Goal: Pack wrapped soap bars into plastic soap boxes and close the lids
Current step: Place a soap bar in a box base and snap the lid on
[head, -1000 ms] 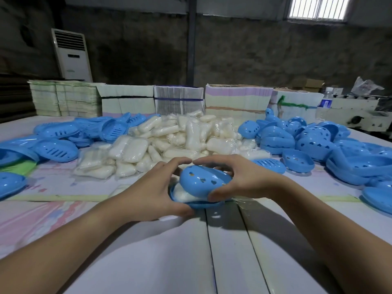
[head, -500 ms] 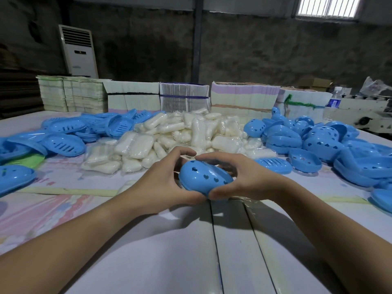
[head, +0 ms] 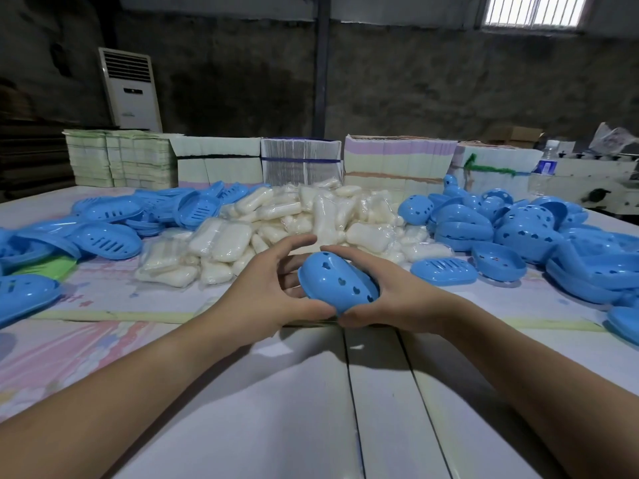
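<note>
Tabletop (head: 276, 392): soap box (head: 337, 283) tilted diagonally

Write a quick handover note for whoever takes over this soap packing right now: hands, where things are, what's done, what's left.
Left hand and right hand both grip one blue soap box, lid side up, held just above the table.
Wrapped soap bars are piled mid-table; slotted bases lie left, heart-holed lids right.
Done: this box looks closed, its seam partly hidden by the hands.
Left: set it aside, then pack the remaining bars.
</note>
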Tool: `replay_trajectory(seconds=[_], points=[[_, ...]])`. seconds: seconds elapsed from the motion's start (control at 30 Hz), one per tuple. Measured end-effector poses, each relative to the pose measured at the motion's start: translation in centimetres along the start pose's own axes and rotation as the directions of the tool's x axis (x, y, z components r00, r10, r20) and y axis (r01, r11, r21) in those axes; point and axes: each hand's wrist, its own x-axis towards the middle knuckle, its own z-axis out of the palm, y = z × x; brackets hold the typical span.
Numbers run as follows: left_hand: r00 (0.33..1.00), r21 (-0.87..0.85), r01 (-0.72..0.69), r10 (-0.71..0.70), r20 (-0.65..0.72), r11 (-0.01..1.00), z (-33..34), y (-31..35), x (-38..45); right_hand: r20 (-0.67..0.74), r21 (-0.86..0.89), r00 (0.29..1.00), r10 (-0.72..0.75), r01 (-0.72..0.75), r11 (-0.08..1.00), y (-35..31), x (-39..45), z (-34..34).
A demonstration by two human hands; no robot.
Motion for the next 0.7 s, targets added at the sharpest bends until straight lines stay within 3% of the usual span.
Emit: replay_trajectory(seconds=[0.13, 0.27, 0.47, 0.7], points=[[0.996, -0.196, 0.077, -0.082, -0.017, 0.978, 0.0, 0.5, 0.0, -0.073, 0.130, 0.997, 0.003, 0.006, 0.992, 0.1, 0.2, 0.3], [0.984, -0.353, 0.167, -0.131, 0.124, 0.921, 0.5, 0.8, -0.1, -0.071, 0.225, 0.997, 0.019, -0.003, 0.974, 0.3, 0.5, 0.5], [0.978, -0.479, 0.208, -0.183, 0.099, 0.853, 0.8, 1.2, -0.1, -0.042, 0.253, 0.999, 0.023, -0.011, 0.967, 0.7, 0.7, 0.7], [0.980, -0.498, 0.198, -0.189, 0.068, 0.844, 0.8, 1.3, -0.3, -0.011, 0.280, 0.999, -0.048, 0.050, 0.959, 0.2, 0.5, 0.6]])
